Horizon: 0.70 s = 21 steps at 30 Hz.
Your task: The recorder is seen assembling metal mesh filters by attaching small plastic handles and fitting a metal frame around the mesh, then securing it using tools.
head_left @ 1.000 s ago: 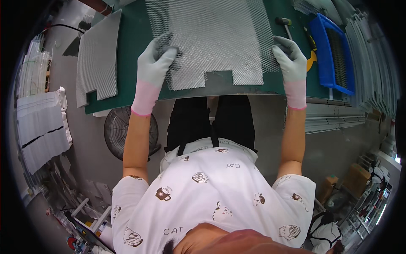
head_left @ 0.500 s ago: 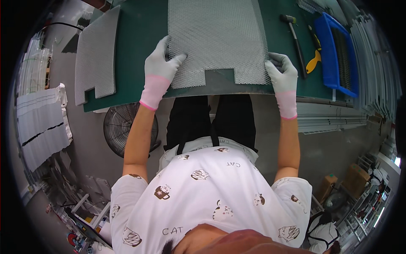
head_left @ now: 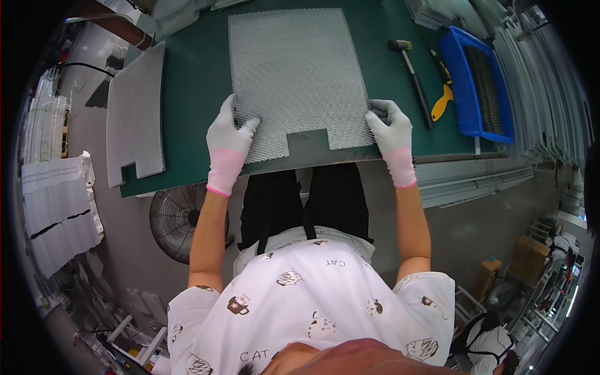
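Observation:
A rectangular silver metal mesh sheet (head_left: 297, 81) with a notch in its near edge lies on the green tabletop, reaching almost to the table's front edge. My left hand (head_left: 234, 128), in a white glove with a pink cuff, grips its left edge, thumb on top and fingers at the side. Gloved the same way, my right hand (head_left: 390, 125) pinches the right edge near the notched end, its fingers curled. The fingertips under the sheet are hidden. To the left rests a second notched mesh sheet (head_left: 134, 115), touched by neither hand.
Right of the sheet lie a mallet (head_left: 412, 81) and a yellow-handled tool (head_left: 442, 103), beside a blue bin (head_left: 462, 87) of dark ridged pieces. More mesh sheets (head_left: 172, 15) are stacked at the far side. A floor fan (head_left: 187, 219) stands below the table's left. Another person (head_left: 490, 340) is at lower right.
The view has shifted, so the sheet's far edge now shows and the table sits lower in the picture. Both hands keep the same places on the sheet's edges.

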Tool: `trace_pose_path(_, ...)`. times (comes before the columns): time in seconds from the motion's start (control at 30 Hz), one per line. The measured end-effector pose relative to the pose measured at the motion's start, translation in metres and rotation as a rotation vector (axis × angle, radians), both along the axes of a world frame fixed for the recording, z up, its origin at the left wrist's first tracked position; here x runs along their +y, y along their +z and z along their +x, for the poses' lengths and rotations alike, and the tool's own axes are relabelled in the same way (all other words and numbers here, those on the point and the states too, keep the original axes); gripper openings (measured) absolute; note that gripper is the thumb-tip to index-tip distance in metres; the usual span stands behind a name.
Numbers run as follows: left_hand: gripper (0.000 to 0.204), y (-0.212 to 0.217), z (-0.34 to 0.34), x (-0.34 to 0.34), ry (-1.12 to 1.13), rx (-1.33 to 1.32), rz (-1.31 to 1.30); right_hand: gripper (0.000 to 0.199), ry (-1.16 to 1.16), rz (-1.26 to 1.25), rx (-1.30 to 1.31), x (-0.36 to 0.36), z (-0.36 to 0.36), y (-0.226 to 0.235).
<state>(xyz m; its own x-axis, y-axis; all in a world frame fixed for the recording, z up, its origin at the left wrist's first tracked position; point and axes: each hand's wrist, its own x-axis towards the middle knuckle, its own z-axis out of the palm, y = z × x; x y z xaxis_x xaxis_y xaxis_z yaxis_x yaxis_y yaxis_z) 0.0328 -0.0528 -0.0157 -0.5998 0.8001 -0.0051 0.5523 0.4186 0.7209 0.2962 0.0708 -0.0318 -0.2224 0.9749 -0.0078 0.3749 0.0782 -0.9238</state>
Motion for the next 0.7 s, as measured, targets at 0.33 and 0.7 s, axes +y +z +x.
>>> trace_pose_path(0.33,0.065,0.002,-0.006,0.003,-0.056,0.138,-0.119,0.05,0.024,0.596,-0.947,-0.013,-0.025,0.012)
trace_pose_path(0.7,0.088,0.017,0.018,0.018,-0.182,0.906,-0.228,0.087,0.743,0.646,-0.77,-0.035,-0.041,0.01)
